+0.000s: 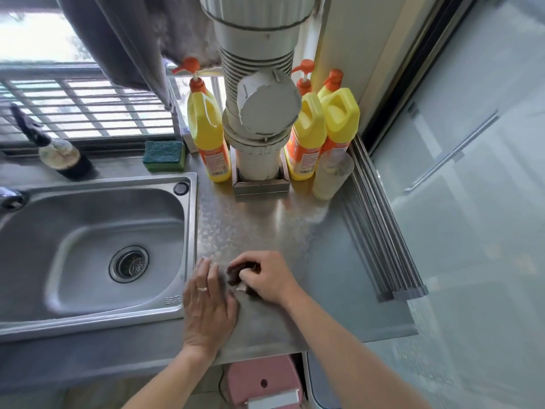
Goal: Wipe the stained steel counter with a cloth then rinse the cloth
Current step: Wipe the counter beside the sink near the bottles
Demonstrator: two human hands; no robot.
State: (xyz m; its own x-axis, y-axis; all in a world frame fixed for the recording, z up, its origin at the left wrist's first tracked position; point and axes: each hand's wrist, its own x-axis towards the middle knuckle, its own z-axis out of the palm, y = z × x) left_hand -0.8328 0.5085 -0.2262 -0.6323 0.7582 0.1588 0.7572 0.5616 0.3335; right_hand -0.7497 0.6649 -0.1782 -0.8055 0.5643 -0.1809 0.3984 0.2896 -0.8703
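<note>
A small dark brown cloth [234, 274] lies bunched on the steel counter [295, 231], near its front edge. My right hand [265, 277] is closed over the cloth and presses it onto the steel. My left hand [208, 305] lies flat with fingers spread on the counter just left of the cloth, beside the sink rim. It wears a ring and holds nothing. Most of the cloth is hidden under my right fingers.
A steel sink [88, 246] with a drain strainer [129, 263] sits to the left. Behind stand yellow detergent bottles [208, 137], a grey pipe [259, 113], a clear cup [331, 175] and a green sponge [164, 156]. A rolled rack [380, 225] lies along the counter's right edge.
</note>
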